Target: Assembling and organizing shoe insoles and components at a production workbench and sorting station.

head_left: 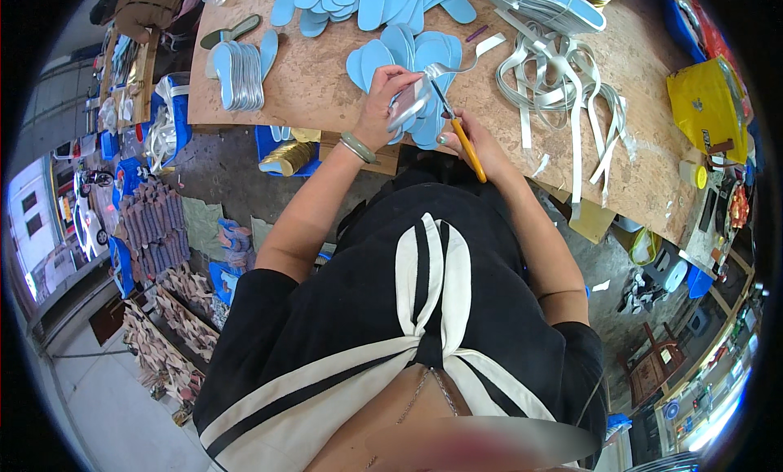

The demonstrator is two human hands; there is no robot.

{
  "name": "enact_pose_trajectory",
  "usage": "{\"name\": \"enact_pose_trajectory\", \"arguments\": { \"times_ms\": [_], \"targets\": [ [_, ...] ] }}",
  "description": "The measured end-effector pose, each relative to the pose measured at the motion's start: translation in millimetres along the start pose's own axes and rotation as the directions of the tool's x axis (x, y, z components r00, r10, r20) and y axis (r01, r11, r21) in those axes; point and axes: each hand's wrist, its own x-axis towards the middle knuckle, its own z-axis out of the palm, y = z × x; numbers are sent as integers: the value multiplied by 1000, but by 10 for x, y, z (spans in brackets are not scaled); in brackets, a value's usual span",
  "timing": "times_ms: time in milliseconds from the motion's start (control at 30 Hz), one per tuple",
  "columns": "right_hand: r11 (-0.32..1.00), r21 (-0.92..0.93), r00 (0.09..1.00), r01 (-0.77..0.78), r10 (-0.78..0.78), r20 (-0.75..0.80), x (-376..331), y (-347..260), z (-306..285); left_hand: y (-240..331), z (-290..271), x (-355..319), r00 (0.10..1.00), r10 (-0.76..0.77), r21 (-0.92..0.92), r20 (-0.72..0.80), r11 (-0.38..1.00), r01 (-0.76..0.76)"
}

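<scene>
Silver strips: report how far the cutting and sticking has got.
Done: edged insoles stand stacked on the table. In hand: left hand holds a silver strip while right hand cuts with yellow-handled scissors. Left: loose blue insoles and tangled strips.

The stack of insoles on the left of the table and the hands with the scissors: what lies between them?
In the head view, bare brown table separates the insole stack from the left hand.

Insoles (412, 52) lie on the table (318, 81) – strips (563, 72) to their right, an insole stack (241, 72) left.
</scene>
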Motion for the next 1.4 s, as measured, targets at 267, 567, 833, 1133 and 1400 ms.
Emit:
{"name": "enact_pose_trajectory", "arguments": {
  "times_ms": [267,567,833,1133,1400],
  "targets": [
    [946,178,960,-270,278,-19,-23,145,-81,-249,-153,-128,973,-190,-245,130,945,217],
    [475,-745,880,-468,170,-444,-341,1387,-891,289,-287,16,851,-339,-865,401,165,473],
    [986,147,994,83,-72,-79,103,-493,-460,630,-186,69,841,-364,-804,400,302,513],
    [975,-60,915,213,-221,-338,136,-639,166,777,-188,96,858,-431,-860,279,285,423],
    [941,306,987,141,-112,-111,275,-577,116,577,-400,186,861,-351,-659,369,554,509]
  ]
}}
